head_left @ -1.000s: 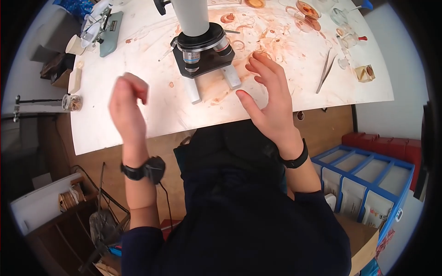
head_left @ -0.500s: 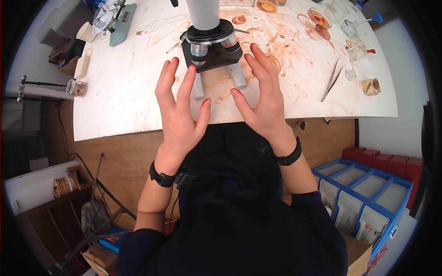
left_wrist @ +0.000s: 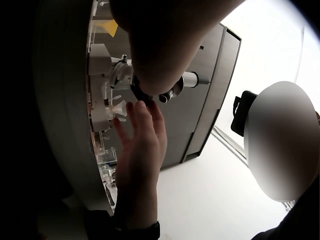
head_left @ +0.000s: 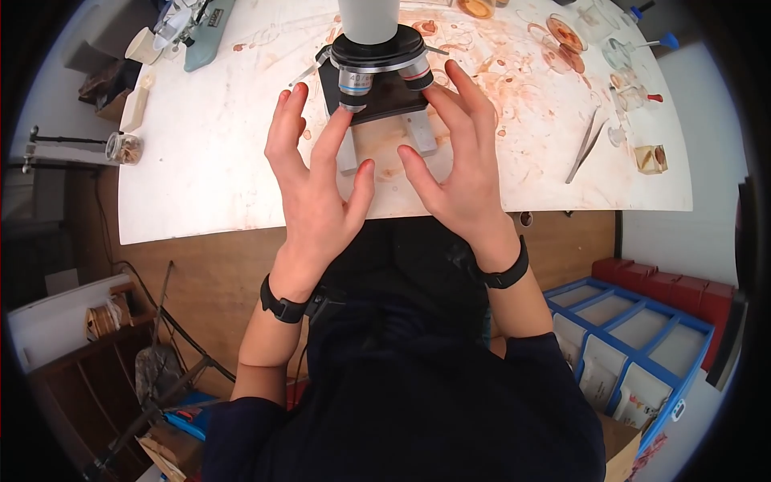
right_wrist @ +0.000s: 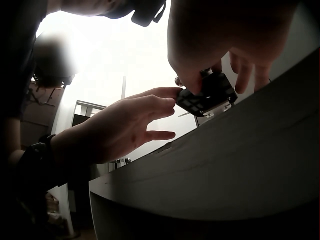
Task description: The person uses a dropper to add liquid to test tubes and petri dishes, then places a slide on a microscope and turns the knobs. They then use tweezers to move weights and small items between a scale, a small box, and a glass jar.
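A white and black microscope (head_left: 369, 20) stands at the table's near side, its objective lenses (head_left: 355, 84) over a black stage (head_left: 393, 100). My left hand (head_left: 315, 189) is raised in front of its left side with fingers spread, holding nothing. The index fingertip overlaps the stage's front corner, right below the blue-ringed lens. On the other side, my right hand (head_left: 466, 173) is likewise spread and holds nothing, its fingers beside the stage's right edge. Both thumbs point inward toward the microscope's pale base feet (head_left: 418, 132). In the right wrist view, the left hand (right_wrist: 122, 125) reaches toward the dark stage.
The white table (head_left: 201, 185) has reddish stains. Tweezers (head_left: 584, 149) and a small square glass block (head_left: 650, 159) lie to the right, with glassware behind. A balance (head_left: 205, 36), a white block (head_left: 135, 108) and a glass jar (head_left: 124, 148) stand left.
My left hand has come in from the far left, its fingers uncurling and spreading, to the microscope's left side. The right hand stays at the right side, its fingers a little nearer the stage.
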A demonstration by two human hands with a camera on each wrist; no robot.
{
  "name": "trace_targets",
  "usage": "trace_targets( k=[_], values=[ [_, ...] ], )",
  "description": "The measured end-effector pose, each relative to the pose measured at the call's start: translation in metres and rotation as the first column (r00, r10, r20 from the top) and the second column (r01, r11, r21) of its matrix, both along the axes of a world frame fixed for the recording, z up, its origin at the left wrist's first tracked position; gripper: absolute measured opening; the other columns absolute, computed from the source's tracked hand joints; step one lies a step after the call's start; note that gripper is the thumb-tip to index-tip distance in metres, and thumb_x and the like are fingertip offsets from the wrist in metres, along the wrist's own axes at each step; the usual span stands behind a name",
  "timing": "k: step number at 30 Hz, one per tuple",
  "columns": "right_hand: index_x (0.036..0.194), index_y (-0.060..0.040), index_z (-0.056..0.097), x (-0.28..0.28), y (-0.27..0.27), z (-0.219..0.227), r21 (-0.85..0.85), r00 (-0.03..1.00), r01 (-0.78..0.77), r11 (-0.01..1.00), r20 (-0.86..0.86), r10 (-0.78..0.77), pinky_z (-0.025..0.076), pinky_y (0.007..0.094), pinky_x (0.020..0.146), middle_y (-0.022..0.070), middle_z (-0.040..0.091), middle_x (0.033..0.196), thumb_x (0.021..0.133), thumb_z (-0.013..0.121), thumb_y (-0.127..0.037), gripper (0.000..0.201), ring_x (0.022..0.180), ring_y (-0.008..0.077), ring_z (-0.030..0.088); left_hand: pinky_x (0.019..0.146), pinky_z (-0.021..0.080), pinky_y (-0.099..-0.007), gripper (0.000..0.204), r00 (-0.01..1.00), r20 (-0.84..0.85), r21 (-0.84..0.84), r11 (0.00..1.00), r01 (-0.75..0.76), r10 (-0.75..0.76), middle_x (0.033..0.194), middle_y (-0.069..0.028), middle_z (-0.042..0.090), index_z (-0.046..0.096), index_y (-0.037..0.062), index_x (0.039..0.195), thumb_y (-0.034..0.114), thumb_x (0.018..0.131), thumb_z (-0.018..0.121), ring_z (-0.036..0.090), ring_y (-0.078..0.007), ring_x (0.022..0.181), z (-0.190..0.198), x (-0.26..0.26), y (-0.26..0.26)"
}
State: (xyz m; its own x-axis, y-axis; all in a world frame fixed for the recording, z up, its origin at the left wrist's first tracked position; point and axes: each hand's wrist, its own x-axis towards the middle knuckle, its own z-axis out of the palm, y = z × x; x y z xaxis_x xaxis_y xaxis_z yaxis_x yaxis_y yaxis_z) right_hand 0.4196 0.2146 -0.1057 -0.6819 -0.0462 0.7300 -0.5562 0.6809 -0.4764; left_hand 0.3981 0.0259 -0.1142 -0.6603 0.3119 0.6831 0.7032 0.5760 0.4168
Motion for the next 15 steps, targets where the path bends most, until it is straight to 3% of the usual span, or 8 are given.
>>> trace_targets(
  k=[6,15],
  values=[
    [0.135,0.0005,0.051,-0.0043,-0.0018,-0.0013,-0.005,1.0,0.002,1.0,0.001,-0.002,0.053,0.0406,0.097,0.0227,0.04,0.149,0.078,0.076,-0.005,0.063,0.124,0.0369,0.057,0.102,0.043,-0.0495,0.062,1.0,-0.015,0.067,0.998,0.023,-0.022,0.155,-0.024,0.027,0.052,0.0047,0.137,0.006,0.079,0.073,0.027,-0.0445,0.145,-0.0011,-0.0044,0.002],
    [0.133,0.0017,0.053,-0.0104,-0.0002,-0.0019,0.005,0.999,-0.002,1.0,-0.034,0.003,0.051,0.0385,0.098,0.0205,0.05,0.144,0.076,0.077,-0.004,0.061,0.125,0.0367,0.057,0.112,0.036,-0.0498,0.063,0.999,-0.005,0.088,0.996,0.034,-0.033,0.154,-0.0239,0.03,0.047,0.0,0.139,0.005,0.08,0.07,0.028,-0.0435,0.145,-0.0009,-0.0096,0.0044]
  ],
)
